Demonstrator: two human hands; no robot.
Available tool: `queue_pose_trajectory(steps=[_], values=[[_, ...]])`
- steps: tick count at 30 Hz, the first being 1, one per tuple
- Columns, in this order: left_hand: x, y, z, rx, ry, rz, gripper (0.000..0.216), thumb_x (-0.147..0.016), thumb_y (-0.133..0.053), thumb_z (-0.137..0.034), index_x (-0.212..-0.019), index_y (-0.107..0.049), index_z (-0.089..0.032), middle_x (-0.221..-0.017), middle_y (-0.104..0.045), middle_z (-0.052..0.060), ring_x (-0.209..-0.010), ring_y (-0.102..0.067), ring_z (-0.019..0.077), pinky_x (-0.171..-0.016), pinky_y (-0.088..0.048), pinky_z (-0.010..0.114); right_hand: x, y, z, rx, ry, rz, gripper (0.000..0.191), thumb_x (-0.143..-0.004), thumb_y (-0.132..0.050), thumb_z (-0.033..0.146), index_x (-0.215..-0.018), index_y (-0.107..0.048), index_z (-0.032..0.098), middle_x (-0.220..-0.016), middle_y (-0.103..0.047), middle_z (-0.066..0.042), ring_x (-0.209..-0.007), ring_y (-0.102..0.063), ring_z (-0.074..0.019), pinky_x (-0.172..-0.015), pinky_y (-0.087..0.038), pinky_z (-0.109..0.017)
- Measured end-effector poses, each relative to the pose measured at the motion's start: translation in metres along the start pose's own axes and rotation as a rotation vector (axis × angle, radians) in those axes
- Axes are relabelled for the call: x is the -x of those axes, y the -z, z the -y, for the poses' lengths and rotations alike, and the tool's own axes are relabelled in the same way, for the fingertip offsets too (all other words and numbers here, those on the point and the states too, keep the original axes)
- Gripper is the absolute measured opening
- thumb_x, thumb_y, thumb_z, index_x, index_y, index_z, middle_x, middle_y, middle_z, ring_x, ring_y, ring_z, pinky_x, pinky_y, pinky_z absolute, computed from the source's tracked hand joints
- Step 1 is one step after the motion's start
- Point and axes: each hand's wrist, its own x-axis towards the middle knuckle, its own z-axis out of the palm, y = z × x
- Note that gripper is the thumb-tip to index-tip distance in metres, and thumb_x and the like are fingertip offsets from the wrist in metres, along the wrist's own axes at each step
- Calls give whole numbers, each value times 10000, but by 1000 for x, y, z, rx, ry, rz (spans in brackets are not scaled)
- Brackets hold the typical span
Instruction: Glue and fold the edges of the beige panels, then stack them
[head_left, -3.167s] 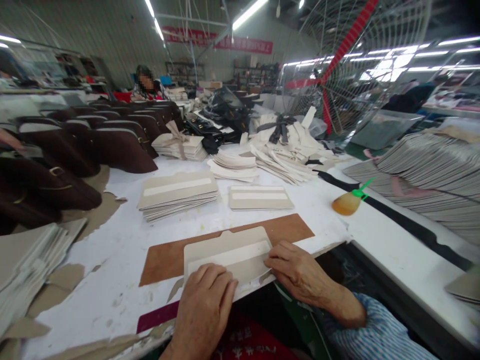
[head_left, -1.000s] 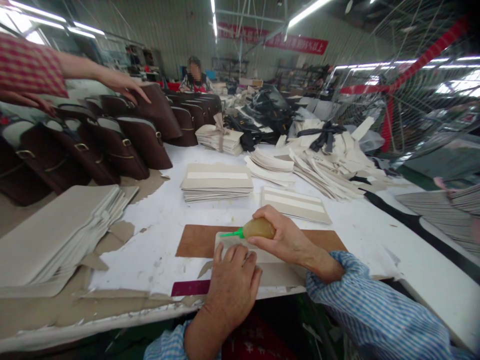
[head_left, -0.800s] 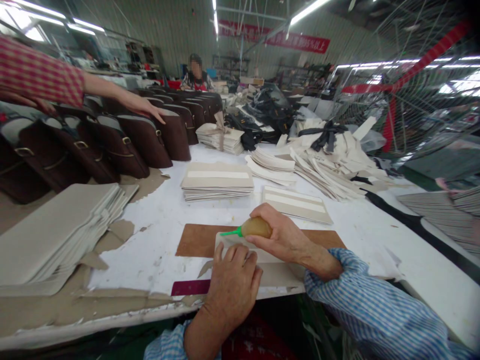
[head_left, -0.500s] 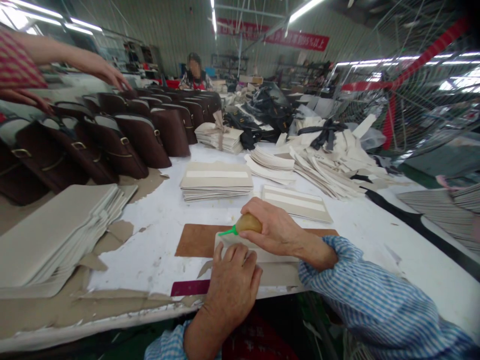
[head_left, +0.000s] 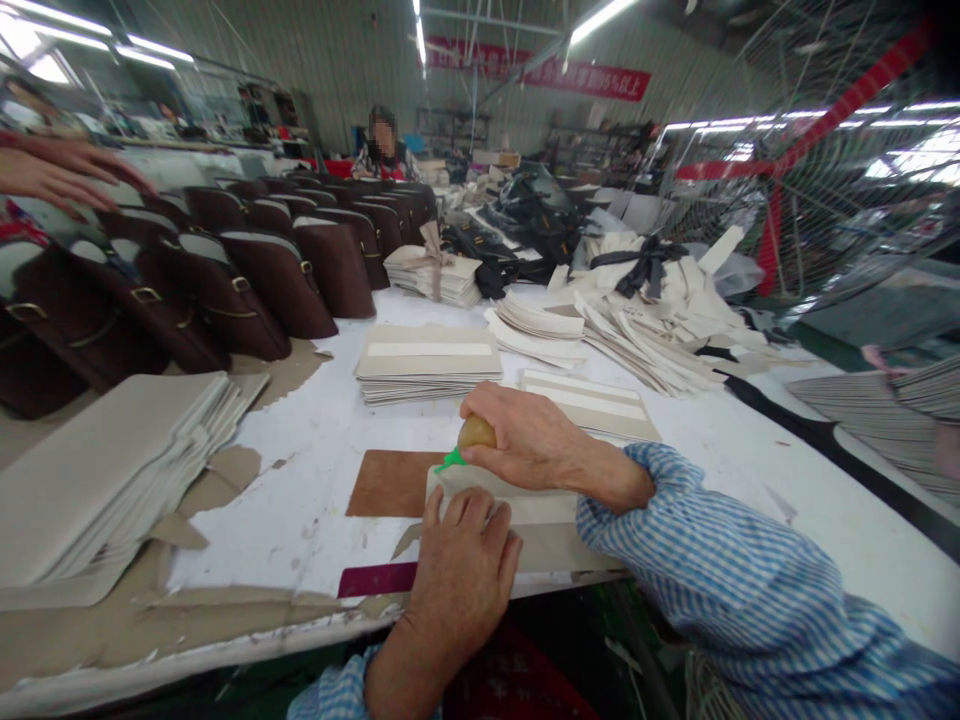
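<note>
One beige panel: table's near edge, pale strip on, seemingly unfinished.
Left hand: slightly spread on panel.
Right hand: wrapped round bottle, nozzle at panel's corner.
Stack: top strip on.

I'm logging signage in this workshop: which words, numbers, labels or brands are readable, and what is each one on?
"5%以上": right end of the red banner on the back wall; the rest is too blurred to read.
Unreadable: faint white marks on the dark red cloth at the wearer's lap.
None visible: the bottle in the right hand.
</note>
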Motion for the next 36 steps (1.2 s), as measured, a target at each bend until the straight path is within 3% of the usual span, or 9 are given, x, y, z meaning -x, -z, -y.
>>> queue_pose_trajectory(steps=[17, 36], values=[[-1, -1, 2, 13, 9, -6, 213, -994, -542, -292, -1170, -653, -247, -1197, -677, 59, -1174, -591, 295, -1148, -339, 667, -5, 1, 2, 13, 23, -15, 224, -895, -678, 299, -1074, -613, 180, -1125, -687, -90, -973, -634, -242, -776, -441, -333], [1, -3, 4, -2, -19, -27, 258, -997, -546, -295, -1223, -652, -227, -1213, -683, 73, -1194, -598, 291, -1152, -340, 660, 11, 14, -18, 17, -145, 8, 274, -820, -739, 308, -1050, -628, 206, -1066, -705, -84, -885, -623, -238, -712, -414, -324]])
